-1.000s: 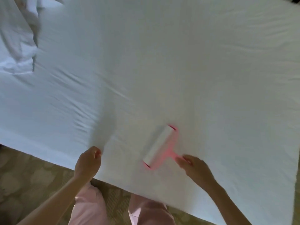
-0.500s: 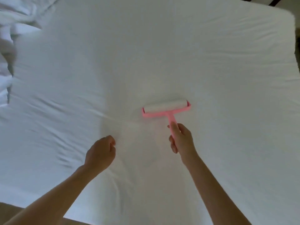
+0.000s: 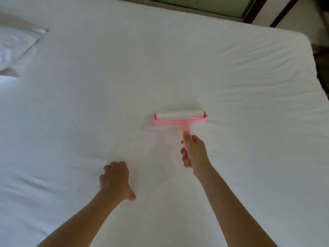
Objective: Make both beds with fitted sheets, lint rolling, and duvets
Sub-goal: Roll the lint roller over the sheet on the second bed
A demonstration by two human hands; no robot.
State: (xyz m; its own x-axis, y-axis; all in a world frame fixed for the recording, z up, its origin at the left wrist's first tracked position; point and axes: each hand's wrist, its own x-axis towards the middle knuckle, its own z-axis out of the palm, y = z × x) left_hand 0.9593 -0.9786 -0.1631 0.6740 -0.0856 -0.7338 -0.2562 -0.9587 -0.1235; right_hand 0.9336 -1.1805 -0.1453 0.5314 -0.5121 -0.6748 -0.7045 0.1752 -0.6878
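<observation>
A white fitted sheet (image 3: 231, 72) covers the bed and fills most of the head view, with light creases. A pink lint roller (image 3: 179, 118) with a white roll lies flat on the sheet near the middle. My right hand (image 3: 194, 152) grips its pink handle from below, thumb along the top. My left hand (image 3: 115, 179) rests knuckles-down on the sheet to the lower left of the roller, its fingers curled and holding nothing.
Rumpled white bedding (image 3: 16, 45) lies at the far left. The bed's far right corner (image 3: 302, 38) ends near a dark wooden frame (image 3: 256, 11) and a green panel at the top.
The roller has gone from slanted near the bed's near edge to straight across, farther up the sheet. Both hands have reached farther over the bed; the floor is out of view.
</observation>
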